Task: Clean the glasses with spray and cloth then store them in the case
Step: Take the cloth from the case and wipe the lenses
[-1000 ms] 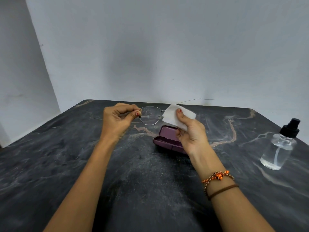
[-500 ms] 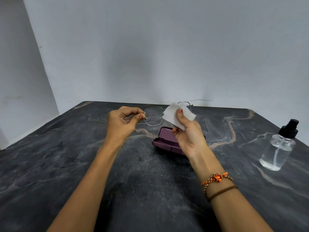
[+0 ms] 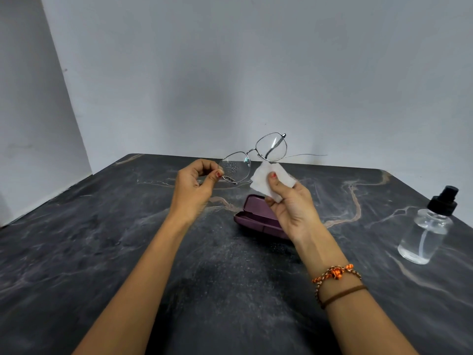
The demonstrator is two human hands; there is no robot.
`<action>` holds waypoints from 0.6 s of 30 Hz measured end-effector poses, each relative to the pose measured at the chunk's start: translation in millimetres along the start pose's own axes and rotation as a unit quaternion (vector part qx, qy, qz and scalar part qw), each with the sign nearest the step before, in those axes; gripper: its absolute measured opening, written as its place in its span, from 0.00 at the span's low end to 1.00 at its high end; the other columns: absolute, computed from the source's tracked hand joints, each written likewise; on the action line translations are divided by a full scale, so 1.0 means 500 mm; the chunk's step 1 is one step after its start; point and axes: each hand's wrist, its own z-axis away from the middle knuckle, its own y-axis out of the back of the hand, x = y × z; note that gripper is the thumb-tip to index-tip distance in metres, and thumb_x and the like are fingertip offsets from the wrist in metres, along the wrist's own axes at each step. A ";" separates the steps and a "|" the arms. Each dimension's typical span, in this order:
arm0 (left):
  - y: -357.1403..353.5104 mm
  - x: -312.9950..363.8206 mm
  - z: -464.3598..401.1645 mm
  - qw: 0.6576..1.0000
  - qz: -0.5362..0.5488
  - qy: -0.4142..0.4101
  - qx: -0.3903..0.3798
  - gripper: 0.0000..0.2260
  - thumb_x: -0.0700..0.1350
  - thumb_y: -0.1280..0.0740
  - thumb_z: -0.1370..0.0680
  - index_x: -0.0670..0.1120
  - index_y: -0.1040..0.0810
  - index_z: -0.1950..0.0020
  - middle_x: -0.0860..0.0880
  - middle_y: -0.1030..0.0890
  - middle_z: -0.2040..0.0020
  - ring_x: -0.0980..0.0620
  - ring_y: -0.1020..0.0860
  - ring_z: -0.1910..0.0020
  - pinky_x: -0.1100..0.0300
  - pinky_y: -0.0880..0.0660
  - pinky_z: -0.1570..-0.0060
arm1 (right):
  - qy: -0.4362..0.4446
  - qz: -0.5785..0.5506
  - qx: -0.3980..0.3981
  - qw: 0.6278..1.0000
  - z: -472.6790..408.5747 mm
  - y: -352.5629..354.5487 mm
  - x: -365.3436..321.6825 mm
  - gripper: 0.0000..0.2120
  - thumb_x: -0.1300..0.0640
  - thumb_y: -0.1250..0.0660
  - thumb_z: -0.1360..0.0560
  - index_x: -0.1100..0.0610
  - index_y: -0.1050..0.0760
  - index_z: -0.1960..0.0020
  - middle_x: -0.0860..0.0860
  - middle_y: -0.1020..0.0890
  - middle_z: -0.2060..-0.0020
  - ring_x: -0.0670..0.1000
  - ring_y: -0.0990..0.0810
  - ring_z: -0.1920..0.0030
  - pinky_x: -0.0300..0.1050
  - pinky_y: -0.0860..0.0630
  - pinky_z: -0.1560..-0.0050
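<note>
Since a second ago, when the glasses sat level with one lens hidden behind the cloth, the frame has tipped in the head view, the only view there is: its right end now climbs toward the upper middle of the frame, against the wall, and both lenses show clear of the cloth.

Near the centre, the left hand pinches the lower left end of the glasses between thumb and curled fingers. That lens is speckled with droplets, so I judge the spraying done and this lens not yet wiped. The higher lens shows no droplets that I can make out; whether it has been fully wiped I cannot tell.

Just right of centre, the right hand grips the folded white cloth, thumb pressed on its face, fingers behind. The cloth's top edge sits just below the raised lens; touching or apart, I cannot say.

Below the hands, the purple case lies open on the dark table, partly behind the right wrist. At the right edge of the frame the spray bottle stands upright, well apart from both hands.

My reading: wiping is mid-way, the tilt presenting the next surface to the cloth, with storing in the case not yet begun.
</note>
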 end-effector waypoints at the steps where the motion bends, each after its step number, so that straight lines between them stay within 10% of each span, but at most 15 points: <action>1: 0.001 -0.001 0.000 1.000 -0.003 0.000 0.005 0.09 0.37 0.33 0.27 0.51 0.25 0.63 0.53 0.22 0.62 0.60 0.24 0.60 0.67 0.26 0.55 | -0.004 0.001 0.004 1.000 -0.001 0.001 0.000 0.06 0.65 0.36 0.27 0.56 0.25 0.53 0.50 0.19 0.61 0.45 0.19 0.66 0.33 0.26 0.75; 18: -0.015 0.007 0.008 0.998 -0.065 -0.019 -0.018 0.08 0.36 0.33 0.27 0.48 0.24 0.62 0.55 0.22 0.64 0.69 0.25 0.65 0.75 0.29 0.62 | -0.098 0.022 -0.092 0.991 0.022 -0.025 0.017 0.08 0.55 0.42 0.22 0.57 0.27 0.51 0.53 0.22 0.60 0.45 0.22 0.71 0.34 0.25 0.72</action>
